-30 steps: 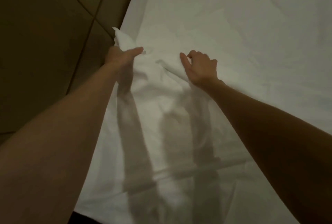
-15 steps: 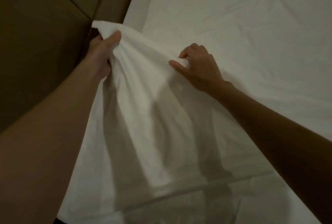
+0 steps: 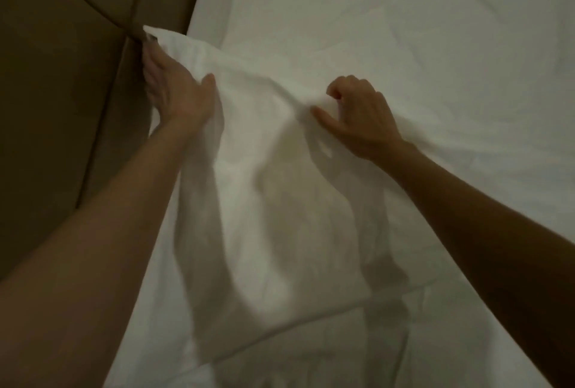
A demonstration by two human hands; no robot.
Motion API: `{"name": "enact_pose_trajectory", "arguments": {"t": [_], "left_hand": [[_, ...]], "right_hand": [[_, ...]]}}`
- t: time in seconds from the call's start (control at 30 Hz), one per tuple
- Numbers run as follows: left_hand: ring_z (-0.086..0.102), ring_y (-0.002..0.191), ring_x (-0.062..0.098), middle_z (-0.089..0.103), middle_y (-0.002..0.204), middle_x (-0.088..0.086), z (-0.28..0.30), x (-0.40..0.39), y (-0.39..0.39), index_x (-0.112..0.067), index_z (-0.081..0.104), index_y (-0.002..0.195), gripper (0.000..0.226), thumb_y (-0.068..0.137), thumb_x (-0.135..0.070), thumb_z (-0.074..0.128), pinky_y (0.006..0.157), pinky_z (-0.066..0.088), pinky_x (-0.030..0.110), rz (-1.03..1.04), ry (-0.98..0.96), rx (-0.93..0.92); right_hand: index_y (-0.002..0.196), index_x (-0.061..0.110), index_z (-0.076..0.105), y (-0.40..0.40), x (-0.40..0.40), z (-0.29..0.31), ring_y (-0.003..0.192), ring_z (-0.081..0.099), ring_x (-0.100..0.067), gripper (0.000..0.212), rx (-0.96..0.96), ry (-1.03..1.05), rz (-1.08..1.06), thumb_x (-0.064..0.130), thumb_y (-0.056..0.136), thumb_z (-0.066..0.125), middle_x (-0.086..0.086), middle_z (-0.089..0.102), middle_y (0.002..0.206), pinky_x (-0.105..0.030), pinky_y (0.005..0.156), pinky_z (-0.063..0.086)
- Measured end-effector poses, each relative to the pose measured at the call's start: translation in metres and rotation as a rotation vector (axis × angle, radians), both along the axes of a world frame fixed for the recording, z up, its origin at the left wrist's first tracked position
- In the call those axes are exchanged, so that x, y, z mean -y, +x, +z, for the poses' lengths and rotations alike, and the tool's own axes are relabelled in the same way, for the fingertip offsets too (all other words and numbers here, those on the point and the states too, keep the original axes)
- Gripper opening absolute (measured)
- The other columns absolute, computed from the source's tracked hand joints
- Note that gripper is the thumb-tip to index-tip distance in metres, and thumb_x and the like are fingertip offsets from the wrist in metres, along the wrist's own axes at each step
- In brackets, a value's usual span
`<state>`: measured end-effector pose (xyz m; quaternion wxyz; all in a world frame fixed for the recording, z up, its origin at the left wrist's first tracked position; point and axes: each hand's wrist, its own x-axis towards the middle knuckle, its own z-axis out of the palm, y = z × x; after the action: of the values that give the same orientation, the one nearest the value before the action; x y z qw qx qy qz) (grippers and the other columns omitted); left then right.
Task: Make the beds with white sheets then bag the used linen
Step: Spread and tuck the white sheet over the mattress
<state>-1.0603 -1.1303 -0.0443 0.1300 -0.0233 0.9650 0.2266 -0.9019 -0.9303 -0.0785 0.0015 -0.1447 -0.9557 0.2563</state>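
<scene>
The left hand is gripping the white sheet at the bed's edge, fingers clamped; the right hand is pinching a fold further in

The bed fills the centre and right of the frame, running from the lower edge up to the top. A white sheet lies directly on it, wrinkled in soft folds, with a straight crease or hem crossing the lower middle. Near the upper left, the sheet's corner is lifted off the bed's edge. Left of the bed, a brown tiled floor takes up the upper-left part of the frame.
</scene>
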Motion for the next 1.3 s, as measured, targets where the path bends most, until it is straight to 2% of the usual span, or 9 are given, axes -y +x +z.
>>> {"name": "enact_pose_trajectory", "arguments": {"t": [0.27, 0.4, 0.53, 0.67, 0.73, 0.83, 0.93, 1.17, 1.3], "left_hand": [[-0.005, 0.149, 0.029, -0.003, 0.163, 0.01, 0.012, -0.04, 0.061, -0.017, 0.006, 0.155, 0.091, 0.088, -0.046, 0.062, 0.116, -0.003, 0.058, -0.261, -0.146, -0.23], [0.005, 0.149, 0.021, 0.023, 0.158, 0.0, 0.0, -0.101, 0.1, -0.025, 0.035, 0.146, 0.062, 0.093, -0.053, 0.049, 0.115, -0.004, 0.056, -0.804, -0.113, -0.1], [0.034, 0.132, 0.026, 0.049, 0.133, 0.006, -0.016, -0.137, 0.126, -0.021, 0.05, 0.131, 0.044, 0.097, -0.048, 0.042, 0.113, 0.008, 0.051, -1.042, -0.202, -0.078], [0.045, 0.117, 0.031, 0.055, 0.119, 0.011, -0.024, -0.147, 0.104, -0.016, 0.053, 0.119, 0.029, 0.098, -0.033, 0.044, 0.102, 0.022, 0.05, -1.077, -0.269, -0.147], [0.041, 0.123, 0.031, 0.053, 0.125, 0.011, -0.027, -0.148, 0.097, -0.019, 0.056, 0.123, 0.028, 0.098, -0.028, 0.046, 0.105, 0.02, 0.051, -0.974, -0.283, -0.143], [0.03, 0.136, 0.026, 0.04, 0.143, 0.006, -0.027, -0.152, 0.121, -0.025, 0.049, 0.134, 0.038, 0.097, -0.023, 0.044, 0.111, 0.011, 0.052, -0.8, -0.173, -0.212], [0.03, 0.137, 0.024, 0.041, 0.144, 0.004, -0.027, -0.138, 0.137, -0.024, 0.042, 0.14, 0.051, 0.09, -0.026, 0.048, 0.114, 0.003, 0.056, -0.863, -0.171, -0.179], [0.039, 0.123, 0.036, 0.051, 0.123, 0.018, -0.008, -0.092, 0.065, -0.012, 0.055, 0.123, 0.042, 0.088, -0.035, 0.056, 0.108, 0.015, 0.059, -0.744, -0.486, -0.128], [0.039, 0.12, 0.04, 0.049, 0.124, 0.022, 0.0, -0.076, 0.056, -0.006, 0.053, 0.119, 0.047, 0.089, -0.04, 0.062, 0.104, 0.021, 0.056, -0.753, -0.464, -0.147]], "right_hand": [[0.112, 0.015, 0.057, 0.101, -0.081, 0.002, 0.098, 0.052, -0.029, 0.049, 0.078, 0.063, -0.22, 0.057, 0.09, 0.043, -0.008, 0.059, 0.105, -0.04, 0.083, 0.034], [0.109, 0.012, 0.057, 0.126, -0.099, 0.004, 0.097, 0.054, -0.029, 0.052, 0.097, 0.121, -0.21, 0.059, 0.09, 0.044, -0.009, 0.061, 0.104, -0.043, 0.087, 0.036], [0.077, 0.015, 0.048, 0.124, -0.108, 0.003, 0.07, 0.059, -0.035, 0.05, 0.132, 0.166, -0.121, 0.057, 0.092, 0.024, -0.012, 0.058, 0.07, -0.042, 0.077, 0.037], [0.06, 0.021, 0.039, 0.103, -0.136, 0.002, 0.037, 0.044, -0.03, 0.035, -0.094, 0.27, -0.109, 0.029, 0.094, 0.047, -0.013, 0.048, 0.045, -0.036, 0.058, 0.043], [0.058, 0.017, 0.047, 0.101, -0.139, -0.004, 0.038, 0.042, -0.025, 0.033, 0.058, 0.29, -0.132, 0.027, 0.09, 0.05, -0.007, 0.046, 0.045, -0.028, 0.053, 0.041], [0.078, 0.013, 0.061, 0.107, -0.135, -0.018, 0.061, 0.056, -0.026, 0.017, 0.031, 0.425, -0.2, 0.026, 0.086, 0.053, -0.006, 0.056, 0.069, -0.029, 0.055, 0.04], [0.108, 0.012, 0.059, 0.122, -0.133, -0.017, 0.096, 0.054, -0.03, 0.031, 0.069, 0.271, -0.174, 0.037, 0.092, 0.05, -0.011, 0.06, 0.105, -0.041, 0.081, 0.039], [0.101, 0.011, 0.062, 0.109, -0.139, -0.011, 0.097, 0.056, -0.03, 0.046, 0.023, 0.051, -0.215, 0.05, 0.091, 0.041, -0.007, 0.066, 0.098, -0.036, 0.085, 0.034], [0.122, 0.02, 0.055, 0.055, -0.086, -0.009, 0.116, 0.051, -0.024, 0.047, 0.077, -0.005, -0.045, 0.056, 0.096, 0.039, -0.001, 0.061, 0.121, -0.035, 0.094, 0.031]]}}
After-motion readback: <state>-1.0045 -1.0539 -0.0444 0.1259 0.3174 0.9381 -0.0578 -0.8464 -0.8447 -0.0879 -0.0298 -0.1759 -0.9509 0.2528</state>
